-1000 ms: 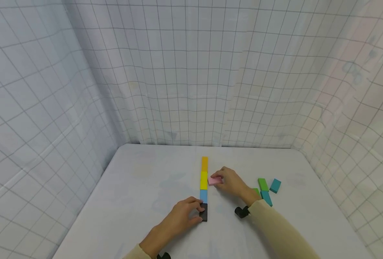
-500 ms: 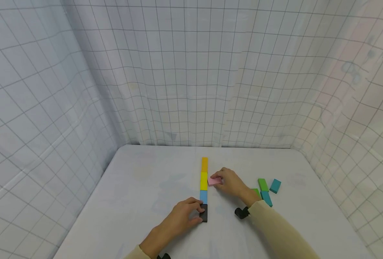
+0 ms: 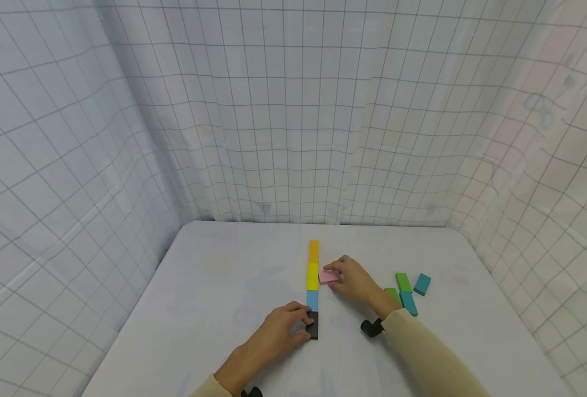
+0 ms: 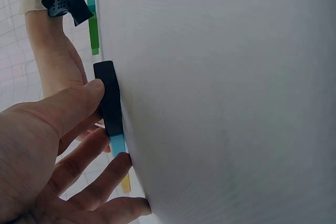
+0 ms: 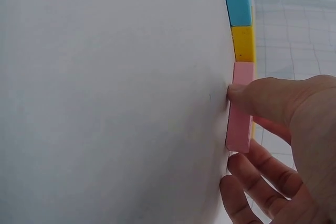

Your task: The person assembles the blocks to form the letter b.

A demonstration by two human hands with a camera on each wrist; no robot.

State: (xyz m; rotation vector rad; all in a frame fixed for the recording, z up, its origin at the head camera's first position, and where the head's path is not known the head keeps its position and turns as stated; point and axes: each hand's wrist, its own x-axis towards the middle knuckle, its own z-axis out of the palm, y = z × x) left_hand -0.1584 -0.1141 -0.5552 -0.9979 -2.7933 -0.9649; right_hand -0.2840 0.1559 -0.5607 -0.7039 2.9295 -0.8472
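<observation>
The left hand (image 3: 282, 329) pinches the black block (image 3: 313, 330), the blue block (image 3: 312, 301), yellow block (image 3: 313, 277) and orange block (image 3: 314, 252) lined up beyond it. The pink block (image 3: 327, 278) — just beside the yellow block — is clasped by the right hand (image 3: 355, 281), green blocks (image 3: 403, 283) and teal blocks (image 3: 409, 304) lying to its right.

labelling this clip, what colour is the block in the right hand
The block is pink, clearest in the right wrist view.
</observation>
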